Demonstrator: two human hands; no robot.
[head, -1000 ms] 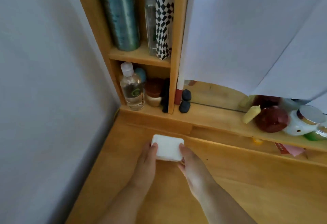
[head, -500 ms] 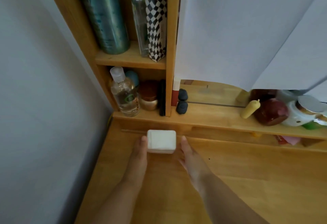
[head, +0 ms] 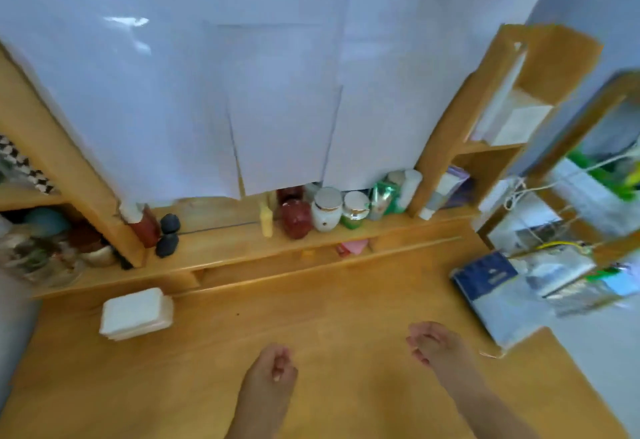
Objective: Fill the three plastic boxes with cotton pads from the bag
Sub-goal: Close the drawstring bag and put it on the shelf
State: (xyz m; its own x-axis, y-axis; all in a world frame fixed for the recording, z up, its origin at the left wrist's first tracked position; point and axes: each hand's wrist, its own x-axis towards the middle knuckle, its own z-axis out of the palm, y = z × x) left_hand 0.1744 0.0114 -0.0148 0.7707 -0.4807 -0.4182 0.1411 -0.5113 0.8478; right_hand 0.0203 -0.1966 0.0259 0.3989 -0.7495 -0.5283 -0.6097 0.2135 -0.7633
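Plastic box (head: 136, 314) alone on desk (head: 332, 303), both hands loosely curled, empty.

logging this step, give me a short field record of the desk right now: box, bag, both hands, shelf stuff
box: white plastic box, closed, on the desk at far left, against the low shelf step
bag: blue-and-clear bag lying at the desk's right edge
left hand: left hand above the desk, fingers loosely curled, holding nothing
right hand: right hand likewise, nearer the bag
shelf: red jar, white jar, green jar
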